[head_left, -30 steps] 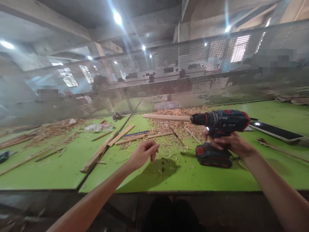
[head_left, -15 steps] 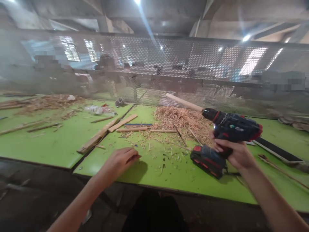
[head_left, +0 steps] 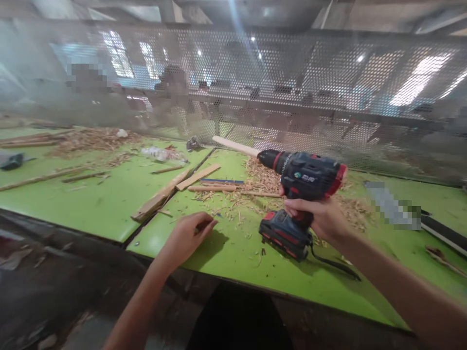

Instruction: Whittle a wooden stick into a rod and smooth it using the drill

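My right hand [head_left: 324, 218] is wrapped round the handle of a dark blue and black cordless drill [head_left: 310, 176] with red trim, held over the bench. A pale, thin wooden stick [head_left: 235, 146] sits in the drill's chuck and points up to the left. The battery end of the drill is low over the green bench top, with a black strap [head_left: 335, 267] hanging from it. Lower left of the drill, my left hand [head_left: 189, 236] is low over the bench, fingers curled in and thumb close to them; nothing shows in it.
Wood shavings [head_left: 262, 175] lie heaped behind the drill. Wood strips [head_left: 160, 199] and a blue strip [head_left: 222, 182] lie left of them on the green bench [head_left: 98, 199]. A clear plastic bottle [head_left: 164, 155] lies farther left. A perforated metal screen [head_left: 237, 97] stands behind; people are beyond it.
My right hand has moved the drill and its stick left, closer to my left hand. The view has tilted down and turned slightly left. My left hand stays curled low over the bench.
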The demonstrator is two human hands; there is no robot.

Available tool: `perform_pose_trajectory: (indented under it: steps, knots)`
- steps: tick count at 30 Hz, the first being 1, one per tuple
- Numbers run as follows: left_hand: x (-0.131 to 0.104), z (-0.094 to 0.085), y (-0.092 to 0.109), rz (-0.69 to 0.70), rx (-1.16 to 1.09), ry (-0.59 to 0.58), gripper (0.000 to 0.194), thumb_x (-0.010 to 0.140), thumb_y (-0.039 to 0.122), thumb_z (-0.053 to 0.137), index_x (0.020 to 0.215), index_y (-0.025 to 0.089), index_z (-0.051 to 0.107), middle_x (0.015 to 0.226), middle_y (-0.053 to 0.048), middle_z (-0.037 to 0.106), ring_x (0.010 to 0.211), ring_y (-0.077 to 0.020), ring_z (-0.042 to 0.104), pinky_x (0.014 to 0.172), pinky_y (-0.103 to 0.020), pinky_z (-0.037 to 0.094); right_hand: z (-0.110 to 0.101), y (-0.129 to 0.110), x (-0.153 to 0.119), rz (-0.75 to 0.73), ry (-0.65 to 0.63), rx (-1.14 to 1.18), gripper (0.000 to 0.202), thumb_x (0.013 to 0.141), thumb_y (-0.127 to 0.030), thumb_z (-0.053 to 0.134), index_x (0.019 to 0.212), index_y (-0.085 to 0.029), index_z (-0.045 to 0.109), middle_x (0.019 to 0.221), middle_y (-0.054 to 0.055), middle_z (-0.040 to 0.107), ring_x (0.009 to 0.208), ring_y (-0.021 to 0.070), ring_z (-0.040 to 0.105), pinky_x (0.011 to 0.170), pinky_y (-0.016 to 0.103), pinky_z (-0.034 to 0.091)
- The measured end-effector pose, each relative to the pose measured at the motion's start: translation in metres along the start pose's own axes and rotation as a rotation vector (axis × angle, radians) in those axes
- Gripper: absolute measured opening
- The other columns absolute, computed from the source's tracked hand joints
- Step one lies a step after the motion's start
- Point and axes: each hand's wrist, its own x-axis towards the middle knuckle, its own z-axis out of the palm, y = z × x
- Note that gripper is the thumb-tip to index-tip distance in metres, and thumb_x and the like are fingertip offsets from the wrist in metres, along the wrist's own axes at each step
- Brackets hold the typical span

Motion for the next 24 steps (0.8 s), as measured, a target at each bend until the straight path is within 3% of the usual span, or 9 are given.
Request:
perform_pose_trajectory:
  steps: [4,10,14,20,24]
  knots:
    - [0.0,-0.005,0.001,-0.046,-0.034,-0.062,0.027,0.098,0.038,0.06,0.081,0.02,0.069,0.07,-0.001,0.07,0.063,-0.0154,0.062,0.063,-0.025,0.046,0.021,0.014,0.021,-0.06,-0.012,-0.015,0.025,0.073,-0.024,0.084,0.092,-0.018,0.07,0.068,-0.001,0.057,0.058,0.0123,0.045,0.059,0.03,0.034]
    - [-0.002,-0.006,0.002,-0.088,-0.097,-0.072,0.022,0.097,0.033,0.063,0.081,0.019,0.069,0.071,0.0,0.07,0.066,-0.0141,0.062,0.066,-0.024,0.047,0.041,0.031,0.041,-0.032,-0.034,-0.034,0.028,0.076,-0.03,0.085,0.094,-0.017,0.069,0.069,-0.002,0.058,0.059,0.0126,0.047,0.061,0.032,0.039]
    - [-0.003,-0.006,0.001,-0.084,-0.126,-0.089,0.021,0.097,0.032,0.062,0.081,0.019,0.068,0.072,0.001,0.069,0.066,-0.0135,0.062,0.066,-0.024,0.046,0.039,0.035,0.046,-0.035,-0.084,-0.088,0.03,0.078,-0.033,0.085,0.096,-0.017,0.067,0.065,-0.003,0.057,0.06,0.0142,0.049,0.062,0.033,0.04]
    - [-0.005,-0.008,0.001,-0.083,-0.111,-0.134,0.022,0.099,0.033,0.06,0.083,0.02,0.068,0.077,0.0,0.071,0.07,-0.0146,0.063,0.068,-0.025,0.046,0.029,0.034,0.051,0.013,-0.302,-0.05,0.028,0.082,-0.032,0.08,0.101,-0.018,0.066,0.073,-0.002,0.058,0.061,0.0128,0.047,0.062,0.031,0.037]
    - [-0.005,-0.009,0.005,-0.1,-0.109,-0.139,0.021,0.099,0.032,0.06,0.083,0.021,0.069,0.073,0.0,0.07,0.068,-0.0149,0.062,0.067,-0.025,0.046,0.03,0.034,0.051,0.04,-0.371,-0.028,0.022,0.086,-0.033,0.076,0.099,-0.019,0.065,0.069,-0.003,0.056,0.059,0.013,0.045,0.064,0.032,0.038]
